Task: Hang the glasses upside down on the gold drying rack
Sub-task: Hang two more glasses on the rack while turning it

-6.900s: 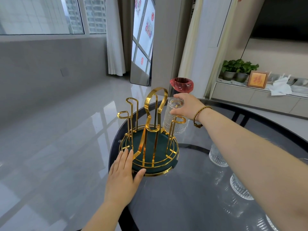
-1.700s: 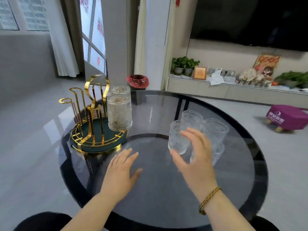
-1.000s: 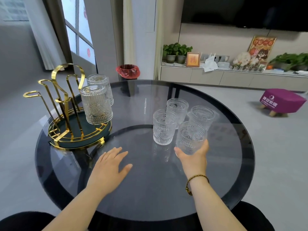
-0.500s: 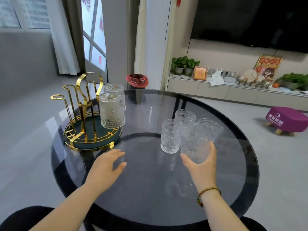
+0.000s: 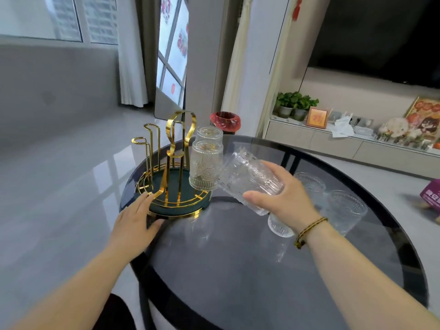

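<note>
The gold drying rack [image 5: 170, 148] with its dark green base stands at the table's far left edge. Two ribbed clear glasses [image 5: 205, 165] hang upside down on its right pegs, one behind the other. My right hand [image 5: 278, 194] grips a third ribbed glass [image 5: 242, 173], tilted on its side just right of the rack and close to the nearer hung glass. My left hand [image 5: 135, 219] lies flat with fingers apart against the rack's front rim. Three more glasses [image 5: 346, 209] stand upright on the table behind my right hand, one partly hidden by my wrist.
The round dark glass table [image 5: 238, 270] has a black rim; its left edge runs right beside the rack. A red-lined bin [image 5: 225, 121] stands on the floor beyond. A low cabinet with plants [image 5: 295, 104] and a purple stool [image 5: 431, 194] lie at the right.
My right hand lifted a glass from the group, carried it left to the rack and tipped it sideways. My left hand slid forward from the tabletop onto the rack's rim.
</note>
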A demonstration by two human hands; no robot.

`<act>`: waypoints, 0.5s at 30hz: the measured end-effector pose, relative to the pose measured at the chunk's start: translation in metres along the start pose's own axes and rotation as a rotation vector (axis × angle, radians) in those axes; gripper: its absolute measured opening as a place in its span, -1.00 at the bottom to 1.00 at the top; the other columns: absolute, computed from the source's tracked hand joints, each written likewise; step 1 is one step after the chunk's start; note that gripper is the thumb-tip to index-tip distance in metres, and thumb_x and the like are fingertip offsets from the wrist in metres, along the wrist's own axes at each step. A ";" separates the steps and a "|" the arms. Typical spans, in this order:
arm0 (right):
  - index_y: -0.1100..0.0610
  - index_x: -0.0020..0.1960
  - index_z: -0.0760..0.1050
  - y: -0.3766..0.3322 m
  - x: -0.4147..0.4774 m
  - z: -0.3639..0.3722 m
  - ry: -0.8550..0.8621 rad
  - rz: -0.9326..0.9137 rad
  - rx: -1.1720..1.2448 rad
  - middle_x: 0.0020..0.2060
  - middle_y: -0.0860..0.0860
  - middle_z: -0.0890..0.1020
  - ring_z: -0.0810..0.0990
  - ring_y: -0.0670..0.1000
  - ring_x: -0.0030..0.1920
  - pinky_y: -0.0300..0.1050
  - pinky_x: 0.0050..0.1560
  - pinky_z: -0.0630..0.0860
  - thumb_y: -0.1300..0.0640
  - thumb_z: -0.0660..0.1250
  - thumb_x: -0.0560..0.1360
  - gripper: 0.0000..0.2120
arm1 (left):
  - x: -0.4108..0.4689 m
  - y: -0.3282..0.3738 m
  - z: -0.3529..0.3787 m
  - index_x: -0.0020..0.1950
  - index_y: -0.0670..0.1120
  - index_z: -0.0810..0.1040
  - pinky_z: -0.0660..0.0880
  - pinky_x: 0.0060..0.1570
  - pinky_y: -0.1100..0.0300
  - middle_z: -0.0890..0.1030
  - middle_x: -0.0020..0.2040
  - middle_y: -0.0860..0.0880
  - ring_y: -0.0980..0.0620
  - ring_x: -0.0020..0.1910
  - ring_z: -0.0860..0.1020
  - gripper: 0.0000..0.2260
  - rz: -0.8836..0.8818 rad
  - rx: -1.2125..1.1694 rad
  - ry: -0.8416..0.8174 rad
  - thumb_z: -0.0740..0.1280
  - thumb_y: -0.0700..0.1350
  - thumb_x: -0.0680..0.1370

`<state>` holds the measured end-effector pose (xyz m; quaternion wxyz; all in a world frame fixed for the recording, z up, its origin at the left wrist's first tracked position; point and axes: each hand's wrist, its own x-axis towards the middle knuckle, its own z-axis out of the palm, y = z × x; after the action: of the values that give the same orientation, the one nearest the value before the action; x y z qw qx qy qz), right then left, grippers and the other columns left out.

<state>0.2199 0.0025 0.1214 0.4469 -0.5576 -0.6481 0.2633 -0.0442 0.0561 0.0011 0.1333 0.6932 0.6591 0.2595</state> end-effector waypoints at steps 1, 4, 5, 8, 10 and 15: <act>-0.10 0.24 0.33 -0.005 0.007 0.004 -0.031 -0.010 -0.026 0.13 -0.19 0.41 0.35 -0.21 0.14 -0.35 0.05 0.26 0.03 0.49 0.20 -0.35 | 0.004 -0.006 0.001 0.43 -0.02 0.09 0.08 0.43 -0.07 0.15 0.49 -0.07 -0.12 0.45 0.14 -0.45 0.017 0.029 -0.031 0.24 -0.01 0.51; -0.12 0.25 0.28 -0.017 0.026 0.012 -0.104 -0.027 -0.049 0.07 -0.25 0.37 0.33 -0.28 0.09 -0.53 -0.07 0.25 0.00 0.47 0.22 -0.34 | 0.014 -0.021 0.001 0.44 0.03 0.06 -0.01 0.45 -0.03 0.12 0.50 -0.02 -0.04 0.47 0.07 -0.45 0.083 0.079 -0.055 0.22 0.04 0.52; -0.11 0.21 0.27 -0.021 0.032 0.014 -0.113 -0.024 -0.047 0.03 -0.26 0.38 0.38 -0.32 0.01 -0.60 -0.17 0.27 0.01 0.48 0.22 -0.36 | 0.016 -0.025 0.001 0.43 0.04 0.06 -0.01 0.45 -0.02 0.12 0.50 -0.01 -0.02 0.47 0.07 -0.46 0.095 0.069 -0.050 0.21 0.04 0.52; -0.06 0.04 0.22 -0.030 0.049 0.020 -0.119 -0.047 -0.134 -0.13 -0.28 0.33 0.40 -0.24 -0.15 -0.63 -0.39 0.30 0.00 0.50 0.19 -0.43 | 0.013 -0.029 0.004 0.44 0.06 0.05 -0.01 0.45 0.01 0.09 0.51 0.03 -0.01 0.47 0.08 -0.48 0.085 -0.023 -0.030 0.20 0.01 0.53; -0.05 0.00 0.23 -0.040 0.060 0.024 -0.125 -0.090 -0.183 -0.15 -0.25 0.35 0.40 -0.21 -0.18 -0.56 -0.38 0.34 -0.01 0.51 0.16 -0.43 | 0.013 -0.031 0.007 0.43 0.06 0.06 -0.02 0.45 0.02 0.08 0.51 0.03 -0.02 0.47 0.08 -0.50 0.070 -0.080 -0.011 0.19 -0.05 0.55; -0.08 0.01 0.28 -0.066 0.084 0.039 -0.242 -0.184 -0.297 -0.13 -0.21 0.40 0.40 -0.22 -0.15 -0.61 -0.31 0.30 -0.01 0.50 0.16 -0.46 | 0.014 -0.034 0.006 0.40 0.02 0.17 -0.01 0.47 0.04 0.18 0.48 0.02 0.01 0.46 0.11 -0.56 0.103 -0.127 0.017 0.18 -0.15 0.55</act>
<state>0.1555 0.0732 0.1824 0.3008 -0.5204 -0.7768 0.1879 -0.0698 0.0742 -0.0189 0.1579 0.7142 0.6057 0.3131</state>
